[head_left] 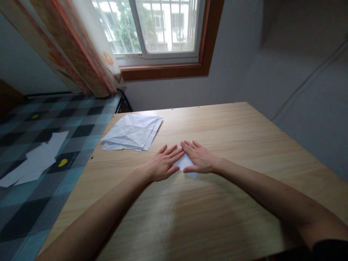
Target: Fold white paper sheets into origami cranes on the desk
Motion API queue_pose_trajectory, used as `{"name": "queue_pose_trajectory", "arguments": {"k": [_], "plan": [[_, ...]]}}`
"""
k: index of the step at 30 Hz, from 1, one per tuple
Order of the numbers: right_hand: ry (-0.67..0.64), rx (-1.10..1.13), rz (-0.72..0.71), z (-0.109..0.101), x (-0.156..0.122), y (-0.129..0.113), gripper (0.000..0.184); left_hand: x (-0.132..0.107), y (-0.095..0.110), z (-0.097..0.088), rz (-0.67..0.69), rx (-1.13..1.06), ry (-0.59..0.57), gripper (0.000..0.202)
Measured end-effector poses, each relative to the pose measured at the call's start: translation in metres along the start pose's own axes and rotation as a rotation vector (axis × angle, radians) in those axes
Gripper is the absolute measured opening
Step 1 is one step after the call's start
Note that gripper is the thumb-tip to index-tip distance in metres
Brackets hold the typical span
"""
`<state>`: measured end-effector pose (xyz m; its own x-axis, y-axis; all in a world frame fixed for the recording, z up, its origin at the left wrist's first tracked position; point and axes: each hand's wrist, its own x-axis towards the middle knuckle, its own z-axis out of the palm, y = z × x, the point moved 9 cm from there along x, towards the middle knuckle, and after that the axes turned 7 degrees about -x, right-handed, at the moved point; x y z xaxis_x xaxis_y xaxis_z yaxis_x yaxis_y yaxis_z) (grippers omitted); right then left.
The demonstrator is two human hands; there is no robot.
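Note:
A small folded white paper (185,166) lies on the wooden table (244,145), mostly covered by both hands. My left hand (162,164) rests flat on its left part, fingers stretched out toward the right. My right hand (198,156) lies flat on its right part, fingers pointing left, so the fingertips of the two hands meet above the paper. Only a narrow strip of the paper shows between and below the hands.
A stack of creased white paper sheets (132,132) lies at the table's far left. To the left is a bed with a checked cover (32,145) and loose white sheets (35,159) on it. A window and curtain (81,47) stand behind.

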<state>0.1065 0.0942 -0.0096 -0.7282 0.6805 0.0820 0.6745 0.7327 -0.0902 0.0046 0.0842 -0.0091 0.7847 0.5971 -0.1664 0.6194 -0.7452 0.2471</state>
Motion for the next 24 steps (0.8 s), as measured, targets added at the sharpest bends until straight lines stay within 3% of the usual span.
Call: {"name": "queue_pose_trajectory", "arguments": {"k": [19, 24], "plan": [[-0.070, -0.116, 0.128, -0.002, -0.052, 0.028, 0.082, -0.007, -0.006, -0.004, -0.028, -0.007, -0.038, 0.066], [-0.055, -0.105, 0.133, -0.004, -0.058, 0.033, 0.081, -0.008, -0.003, -0.010, -0.035, 0.034, 0.010, 0.063]]}}
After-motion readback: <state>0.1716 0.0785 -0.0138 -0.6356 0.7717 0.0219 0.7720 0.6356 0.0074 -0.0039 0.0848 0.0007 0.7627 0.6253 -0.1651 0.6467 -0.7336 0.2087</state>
